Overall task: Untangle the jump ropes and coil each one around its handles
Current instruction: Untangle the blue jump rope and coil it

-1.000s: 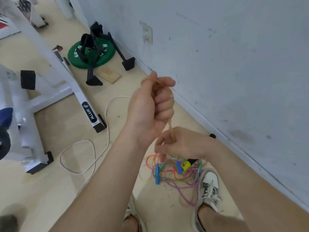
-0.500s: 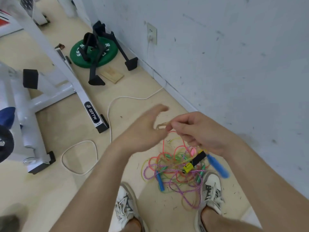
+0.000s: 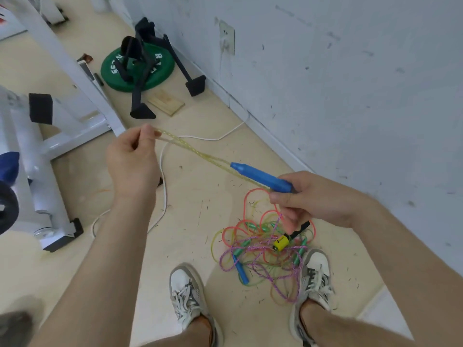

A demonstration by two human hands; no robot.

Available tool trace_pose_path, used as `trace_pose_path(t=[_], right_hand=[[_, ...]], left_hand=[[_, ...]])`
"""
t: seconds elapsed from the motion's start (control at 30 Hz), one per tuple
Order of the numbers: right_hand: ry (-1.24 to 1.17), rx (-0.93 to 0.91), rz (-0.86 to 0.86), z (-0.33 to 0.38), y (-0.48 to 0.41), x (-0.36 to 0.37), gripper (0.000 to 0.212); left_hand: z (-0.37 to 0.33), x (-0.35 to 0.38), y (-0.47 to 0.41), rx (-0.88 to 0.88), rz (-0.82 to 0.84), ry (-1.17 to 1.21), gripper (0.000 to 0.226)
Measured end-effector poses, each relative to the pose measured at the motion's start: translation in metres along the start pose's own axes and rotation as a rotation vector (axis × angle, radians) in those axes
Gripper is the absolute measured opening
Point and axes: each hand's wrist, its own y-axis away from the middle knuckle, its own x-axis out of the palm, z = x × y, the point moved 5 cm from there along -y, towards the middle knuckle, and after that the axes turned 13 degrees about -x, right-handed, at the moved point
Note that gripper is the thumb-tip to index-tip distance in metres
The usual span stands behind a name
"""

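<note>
Standing at the foot of the wall (image 3: 350, 96), you have the tangle of jump ropes (image 3: 263, 251) lying on the floor (image 3: 200, 221) just ahead of your right shoe (image 3: 315, 274), with some loops touching its toe. In that heap pink, purple and green cords cross over each other. A second blue handle (image 3: 240, 269) lies at its near-left edge, a yellow-and-black handle (image 3: 281, 242) sits near the middle, and green handles (image 3: 299, 254) lie among the loops. Your left shoe (image 3: 188, 296) stands apart from the heap.

A white cable (image 3: 164, 171) runs from the wall socket (image 3: 226, 37) down along the floor and passes beneath your left hand. Farther off, a green weight plate (image 3: 150, 73) lies under a black stand (image 3: 140, 96), with a wooden block (image 3: 166, 102) beside it. A white machine frame (image 3: 75, 71) fills the left side.

Your left hand (image 3: 130, 161) is closed, thumb and fingertips pinching the bend of a doubled yellow rope (image 3: 195, 151). The two strands stretch taut and slope down to the right. One enters the tip of a blue handle (image 3: 260, 177); the other runs alongside it. Your right hand (image 3: 313, 199) grips the rear end of that handle, fingers curled beneath and thumb near the top, held above the heap.
</note>
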Motion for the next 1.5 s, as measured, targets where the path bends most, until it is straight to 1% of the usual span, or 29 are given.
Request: trace_pose_path(t=[0.13, 0.2, 0.23, 0.3, 0.33, 0.37, 0.4, 0.5, 0.53, 0.57, 0.63, 0.67, 0.7, 0.77, 0.8, 0.83, 0.87, 0.93, 0.97, 1.0, 1.03, 1.1, 1.2, 1.27, 1.3, 1.33, 1.4, 1.47, 1.5], right_hand=[[-0.063, 0.015, -0.235, -0.001, -0.001, -0.016, 0.012], [-0.128, 0.045, -0.288, -0.002, -0.001, -0.018, 0.015], [-0.149, 0.043, -0.299, -0.001, -0.002, -0.016, 0.018], [-0.212, 0.022, -0.336, 0.002, -0.006, -0.011, 0.024], [-0.256, 0.014, -0.354, 0.004, -0.008, -0.01, 0.029], [-0.307, 0.01, -0.364, 0.005, -0.009, -0.009, 0.033], [-0.363, 0.006, -0.366, 0.007, -0.01, -0.008, 0.035], [-0.56, -0.05, -0.283, 0.012, -0.006, -0.009, 0.034], [-0.61, -0.06, -0.224, 0.013, -0.004, -0.008, 0.034], [-0.636, -0.052, -0.166, 0.013, -0.002, -0.007, 0.034], [-0.645, -0.015, -0.116, 0.01, 0.001, -0.007, 0.035], [-0.658, -0.009, -0.139, 0.009, 0.002, -0.009, 0.035], [-0.69, -0.021, -0.184, 0.008, 0.002, -0.012, 0.035], [-0.81, -0.08, -0.262, 0.014, -0.001, -0.01, 0.035], [-0.885, -0.113, -0.282, 0.018, -0.005, -0.006, 0.035], [-0.955, -0.142, -0.292, 0.023, -0.009, -0.001, 0.036], [-1.013, -0.166, -0.296, 0.028, -0.013, 0.005, 0.036], [-1.114, -0.208, -0.307, 0.037, -0.02, 0.012, 0.037], [-1.163, -0.227, -0.32, 0.041, -0.022, 0.012, 0.037], [-1.211, -0.245, -0.338, 0.043, -0.022, 0.011, 0.038], [-1.251, -0.265, -0.351, 0.045, -0.022, 0.008, 0.039], [-1.248, -0.298, -0.346, 0.043, -0.019, 0.002, 0.039], [-1.016, -0.264, -0.235, 0.031, -0.017, 0.007, 0.037], [-0.947, -0.244, -0.027, 0.026, -0.016, 0.025, 0.035], [-0.923, -0.224, 0.099, 0.024, -0.015, 0.036, 0.032], [-0.868, -0.186, 0.203, 0.022, -0.013, 0.045, 0.03], [-0.638, -0.084, 0.303, 0.012, -0.007, 0.053, 0.026], [-0.43, 0.012, 0.296, 0.003, -0.004, 0.049, 0.027], [-0.41, 0.04, 0.249, 0.001, -0.004, 0.045, 0.028]], left_hand=[[0.005, -0.003, 0.0, -0.039, 0.061, 0.039, 0.025], [0.0, 0.002, 0.005, -0.079, 0.259, 0.147, 0.028], [-0.001, 0.01, 0.011, -0.104, 0.38, 0.107, 0.028], [0.008, 0.026, 0.023, -0.062, 0.506, -0.315, 0.027], [0.013, 0.03, 0.025, -0.001, 0.471, -0.552, 0.026], [0.016, 0.03, 0.023, 0.061, 0.365, -0.651, 0.025], [0.015, 0.025, 0.018, 0.083, 0.248, -0.598, 0.024], [0.017, -0.008, -0.009, -0.244, 0.026, 0.261, 0.027], [0.023, -0.019, -0.019, -0.347, -0.03, 0.461, 0.028], [0.033, -0.027, -0.026, -0.435, -0.079, 0.582, 0.029], [0.054, -0.038, -0.035, -0.552, -0.155, 0.638, 0.028], [0.061, -0.039, -0.036, -0.572, -0.161, 0.568, 0.026], [0.065, -0.038, -0.037, -0.548, -0.151, 0.386, 0.022], [0.056, -0.032, -0.031, -0.349, -0.135, -0.132, 0.02], [0.045, -0.023, -0.024, -0.202, -0.099, -0.298, 0.025], [0.035, -0.006, -0.011, -0.093, 0.045, -0.362, 0.03], [0.029, 0.017, 0.009, -0.057, 0.326, -0.359, 0.032], [0.031, 0.064, 0.076, -0.111, 1.04, -0.422, 0.027], [0.038, 0.078, 0.106, -0.083, 1.264, -0.536, 0.023], [0.042, 0.086, 0.127, -0.023, 1.346, -0.612, 0.017], [0.042, 0.091, 0.135, 0.031, 1.339, -0.616, 0.014], [0.03, 0.094, 0.135, 0.024, 1.262, -0.389, 0.029], [-0.006, 0.077, 0.099, -0.307, 1.019, 0.359, 0.038], [-0.012, 0.062, 0.068, -0.484, 0.826, 0.796, 0.035], [-0.011, 0.053, 0.053, -0.529, 0.725, 0.934, 0.033], [-0.011, 0.043, 0.04, -0.56, 0.637, 1.056, 0.032], [-0.006, 0.019, 0.014, -0.572, 0.456, 1.279, 0.029], [0.005, -0.003, -0.007, -0.531, 0.314, 1.384, 0.023], [0.014, -0.008, -0.016, -0.515, 0.278, 1.361, 0.021]])
